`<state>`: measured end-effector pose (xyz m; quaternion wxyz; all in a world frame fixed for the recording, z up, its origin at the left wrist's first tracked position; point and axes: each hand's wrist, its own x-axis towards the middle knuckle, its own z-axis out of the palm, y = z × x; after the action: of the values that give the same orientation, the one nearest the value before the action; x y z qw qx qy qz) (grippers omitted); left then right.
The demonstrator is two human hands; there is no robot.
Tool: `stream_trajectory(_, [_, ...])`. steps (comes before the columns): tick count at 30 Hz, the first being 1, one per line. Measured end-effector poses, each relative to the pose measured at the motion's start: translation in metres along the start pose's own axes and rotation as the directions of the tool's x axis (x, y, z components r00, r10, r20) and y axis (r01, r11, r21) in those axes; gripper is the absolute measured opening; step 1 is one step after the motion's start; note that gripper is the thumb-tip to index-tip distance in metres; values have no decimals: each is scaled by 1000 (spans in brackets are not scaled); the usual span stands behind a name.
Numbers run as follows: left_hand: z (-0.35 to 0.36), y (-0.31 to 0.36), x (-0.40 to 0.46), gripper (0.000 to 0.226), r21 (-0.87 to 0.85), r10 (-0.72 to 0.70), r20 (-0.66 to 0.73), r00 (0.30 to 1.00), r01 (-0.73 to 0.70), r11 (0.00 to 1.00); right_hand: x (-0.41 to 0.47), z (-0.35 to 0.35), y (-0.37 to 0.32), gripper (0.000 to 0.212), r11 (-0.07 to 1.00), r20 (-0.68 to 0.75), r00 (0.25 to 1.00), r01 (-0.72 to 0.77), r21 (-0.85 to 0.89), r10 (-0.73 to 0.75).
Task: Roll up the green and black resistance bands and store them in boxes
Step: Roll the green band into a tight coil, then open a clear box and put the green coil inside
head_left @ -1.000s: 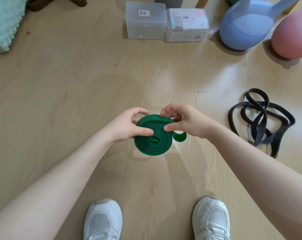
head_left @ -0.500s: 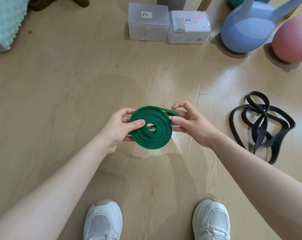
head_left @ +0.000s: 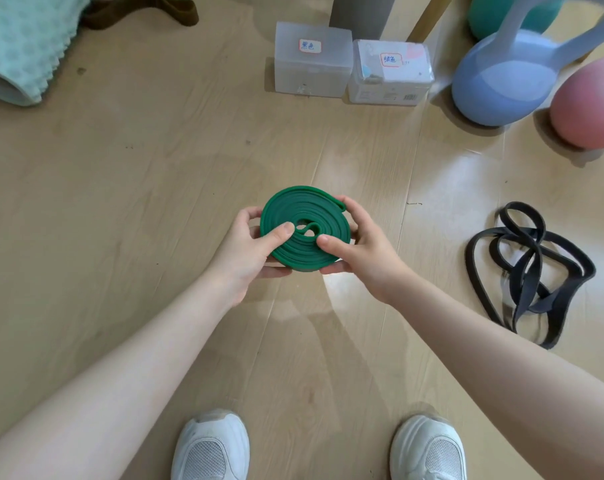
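At the far left edge a pale green knobbed roller (head_left: 20, 46) is observed lying on the wooden floor (head_left: 138, 209). The left hand (head_left: 248, 254) is held above the floor near the centre, its thumb pressed on the upper face of the green band (head_left: 305, 230) and its fingers curled beneath the coil's left rim. The green band is noted as wound into a flat spiral coil, held in the air between both hands, with its loose end lying against the coil's upper right edge. The right hand (head_left: 361, 247) is closed on the coil's right side, the thumb laid across the top face and the fingers wrapped under and round the rim. Beyond the hands, two translucent boxes are recorded side by side and touching: the left box (head_left: 311, 60) and the right box (head_left: 390, 72), each bearing a small label on its lid. To their right a blue kettlebell (head_left: 501, 77) and a pink ball (head_left: 591, 105) are seen on the floor. The black band (head_left: 529, 268) is found unrolled in a loose tangle on the floor, well apart from the right hand. Two white shoes (head_left: 212, 448) are visible at the lower edge.
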<state>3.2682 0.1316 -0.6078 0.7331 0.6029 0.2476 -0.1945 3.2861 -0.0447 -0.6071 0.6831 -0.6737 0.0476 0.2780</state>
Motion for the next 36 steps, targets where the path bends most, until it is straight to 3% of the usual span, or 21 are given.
stream_trajectory(3, [-17, 11, 12, 76, 229, 144, 210, 967, -192, 954, 10, -2, -15, 54, 999, 40, 999, -5, -46, 7])
stream_trajectory(6, [-35, 29, 27, 114, 625, 265, 324, 908, -416, 661, 23, 0, -30, 59, 993, 63, 997, -26, -119, 34])
stream_trajectory(9, [-40, 57, 37, 124, 782, 247, 441, 863, -504, 367, 40, 5, -52, 61, 975, 90, 995, -25, -222, 46])
stream_trajectory(10, [-39, 65, 40, 122, 800, 247, 452, 857, -512, 313, 44, 7, -60, 60, 971, 94, 995, -21, -237, 44])
stream_trajectory(11, [-37, 76, 41, 118, 798, 261, 444, 857, -511, 321, 48, 8, -69, 60, 970, 90, 995, -15, -243, 38])
stream_trajectory(12, [-36, 86, 42, 112, 760, 287, 408, 867, -497, 419, 50, 9, -78, 61, 971, 80, 996, -11, -239, 31])
stream_trajectory(14, [-33, 107, 43, 90, 531, 318, 292, 902, -429, 731, 53, 9, -100, 63, 980, 52, 999, -1, -201, 12])
stream_trajectory(15, [-31, 117, 42, 73, 385, 314, 273, 909, -402, 831, 53, 8, -112, 63, 985, 36, 999, 2, -175, 4])
stream_trajectory(18, [-23, 145, 41, 45, 137, 269, 295, 917, -319, 938, 54, 1, -149, 56, 988, 36, 999, 23, -153, -18])
stream_trajectory(23, [3, 195, 64, 59, 257, 228, 389, 893, -342, 904, 74, -28, -185, 54, 983, 116, 993, 29, -183, -7])
stream_trajectory(28, [41, 211, 123, 43, 349, 104, 432, 896, -272, 897, 117, -75, -177, 58, 978, 147, 989, 2, -211, 30])
stream_trajectory(36, [112, 202, 226, 35, 391, 74, 298, 952, -192, 900, 210, -167, -163, 62, 982, 191, 975, -80, -171, 113])
